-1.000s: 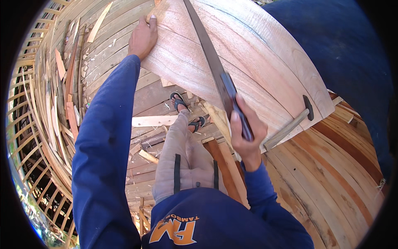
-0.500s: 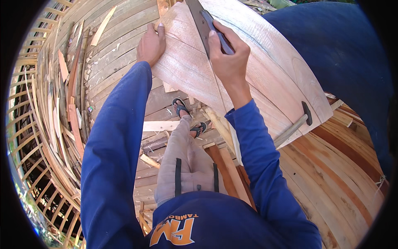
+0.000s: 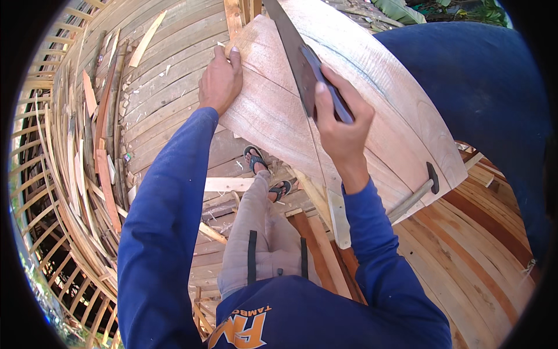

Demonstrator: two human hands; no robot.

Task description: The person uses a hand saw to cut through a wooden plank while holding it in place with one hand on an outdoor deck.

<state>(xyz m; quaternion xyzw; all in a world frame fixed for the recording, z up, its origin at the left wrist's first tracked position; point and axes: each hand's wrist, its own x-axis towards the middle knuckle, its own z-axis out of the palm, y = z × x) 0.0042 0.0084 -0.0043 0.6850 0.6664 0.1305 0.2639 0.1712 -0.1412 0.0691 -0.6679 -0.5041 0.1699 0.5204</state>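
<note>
A pale wooden panel (image 3: 267,104) with a curved outer edge lies in front of me, marked with dark lines. My right hand (image 3: 346,119) is closed round the dark handle of a handsaw (image 3: 290,49). The saw's blade stands in a slit in the panel and slants away to the far left. At the panel's left edge, my left hand (image 3: 221,81) grips the wood, its thumb up near the edge and its other fingers partly hidden. On the right end of the panel rests a hammer (image 3: 432,177) with a dark head and a wooden handle.
Thin wood strips (image 3: 72,145) are heaped along the slatted rail on the left. Chips and offcuts lie on the plank floor (image 3: 168,87). A big dark blue rounded object (image 3: 471,75) bulges at the right. Curved planks (image 3: 459,232) spread below it. My sandalled feet stand under the panel.
My right hand has drawn the saw back toward me and a little to the right. My left hand keeps to the panel's left edge, while the whole view has shifted slightly.
</note>
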